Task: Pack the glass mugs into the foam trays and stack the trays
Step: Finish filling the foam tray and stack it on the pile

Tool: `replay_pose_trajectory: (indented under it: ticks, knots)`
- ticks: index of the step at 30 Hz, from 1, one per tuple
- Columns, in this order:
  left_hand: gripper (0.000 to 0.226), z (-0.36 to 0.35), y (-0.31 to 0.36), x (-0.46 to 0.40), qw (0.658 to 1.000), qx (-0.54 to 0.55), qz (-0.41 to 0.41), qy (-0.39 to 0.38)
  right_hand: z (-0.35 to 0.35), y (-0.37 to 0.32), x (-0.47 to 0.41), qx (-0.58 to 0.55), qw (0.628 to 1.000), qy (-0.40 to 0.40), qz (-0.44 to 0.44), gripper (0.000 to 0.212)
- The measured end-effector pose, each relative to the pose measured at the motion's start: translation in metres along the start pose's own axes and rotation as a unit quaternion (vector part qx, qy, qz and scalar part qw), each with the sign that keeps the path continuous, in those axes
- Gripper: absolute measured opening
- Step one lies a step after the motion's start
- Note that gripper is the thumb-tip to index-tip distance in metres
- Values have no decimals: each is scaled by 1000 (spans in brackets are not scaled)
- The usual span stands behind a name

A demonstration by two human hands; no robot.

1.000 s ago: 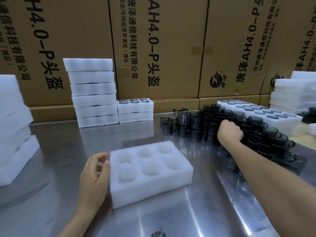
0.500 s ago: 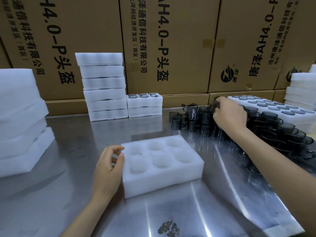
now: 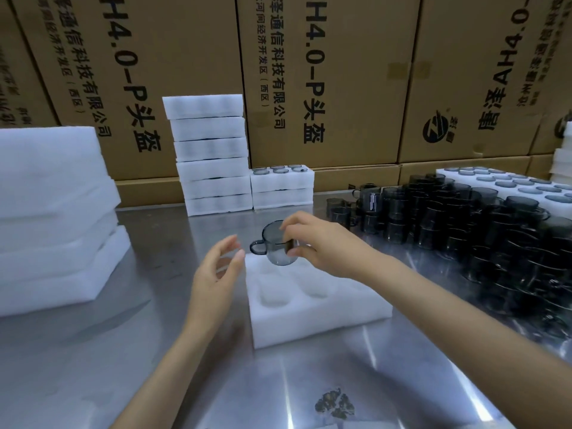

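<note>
Behind everything we see a wall of brown cardboard cartons [image 3: 325, 82] printed with black Chinese characters and "AH4.0-P". In front of them runs the stainless steel table [image 3: 93, 351], which carries all the rest.

On the right side of the table we see a large heap of smoked glass mugs [image 3: 483, 230], stacked on one another, and behind it a long foam tray [image 3: 513, 184] already filled with mugs. At the left edge sits a stack of big white foam slabs [image 3: 52, 212]. Against the cartons stands a tall stack of six foam trays [image 3: 210, 153], and just beside it on the right a short stack of two trays [image 3: 282, 188], the top one showing mug rims.

Near the middle of the table lies an open foam tray [image 3: 312, 305] with round pockets; the pockets we can see hold nothing.

Our right hand [image 3: 322, 243] reaches across that tray and pinches one glass mug [image 3: 277, 246] between thumb and fingers at its body, handle pointing left. The mug hangs tilted above the tray's far left corner, close over a pocket; we cannot tell whether it touches the foam. Our left hand [image 3: 216, 274] hovers just left of the tray, fingers relaxed and slightly curved, holding nothing, near the mug's handle but apart from it.
</note>
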State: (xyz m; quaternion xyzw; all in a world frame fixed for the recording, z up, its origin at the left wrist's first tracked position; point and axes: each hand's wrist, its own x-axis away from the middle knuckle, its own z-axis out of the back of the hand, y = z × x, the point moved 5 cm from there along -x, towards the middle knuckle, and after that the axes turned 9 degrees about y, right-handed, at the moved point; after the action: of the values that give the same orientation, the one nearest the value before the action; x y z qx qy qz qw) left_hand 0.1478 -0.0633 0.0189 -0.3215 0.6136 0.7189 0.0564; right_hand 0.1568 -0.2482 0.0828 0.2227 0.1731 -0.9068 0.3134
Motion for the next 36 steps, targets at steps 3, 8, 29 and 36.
replay_pose_trajectory:
  ticks: [3,8,29,36]
  knots:
    - [44,-7,1,-12,997,23,31,-71,-4,-5,-2,-17,1000,-2,9,7]
    - [36,-28,16,-8,988,87,4,-128,-9,-2,-7,-68,996,39,-43,11]
    - [76,-45,9,-20,990,-14,-28,-139,-49,19,-17,-338,915,125,-179,61]
    - [73,-39,-1,-21,981,2,8,-192,-58,15,-17,-308,933,103,-155,64]
